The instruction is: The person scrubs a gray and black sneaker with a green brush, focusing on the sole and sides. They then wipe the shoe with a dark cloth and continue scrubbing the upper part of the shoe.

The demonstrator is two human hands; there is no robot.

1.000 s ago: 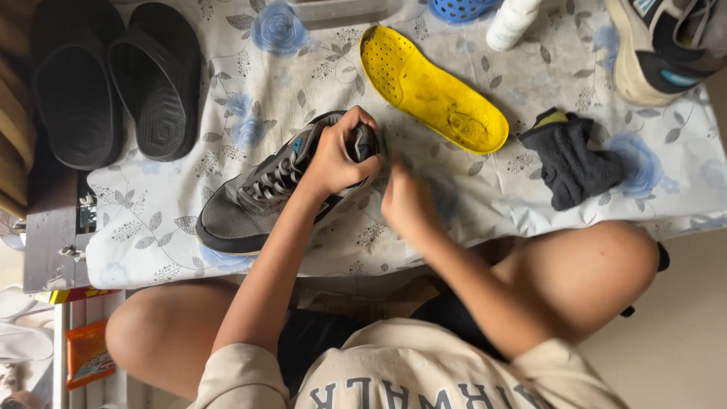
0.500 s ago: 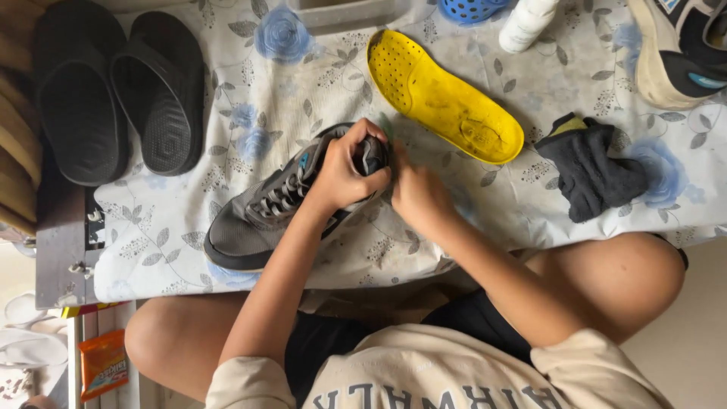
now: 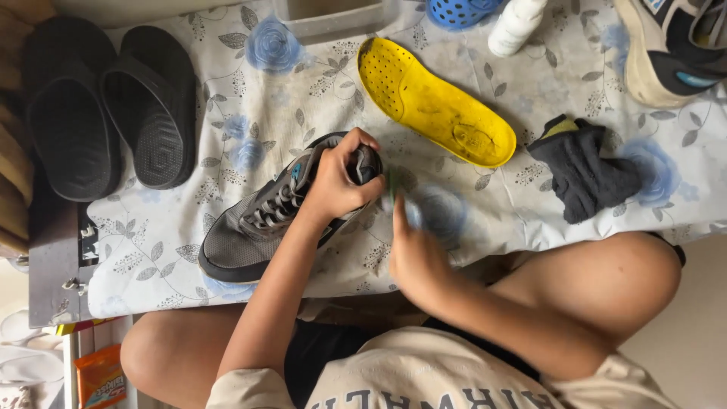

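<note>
Grey sneaker (image 3: 265,227): light, soft mesh upper, stiffer at heel; best gripped there, where left hand (image 3: 337,182) clamps shut; right hand (image 3: 413,254) curled around small blurred object, unidentifiable

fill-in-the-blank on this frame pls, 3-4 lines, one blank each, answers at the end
1. The left hand grips the heel end of a grey ____ on the flowered cloth.
2. The insole lying beyond the hands is ____ in colour.
3. The two black slippers lie on the ____ side of the picture.
4. The right hand holds something small and blurred; the dark rag lies apart from it, touched by ____ hand.

Missing words: shoe; yellow; left; neither
</note>
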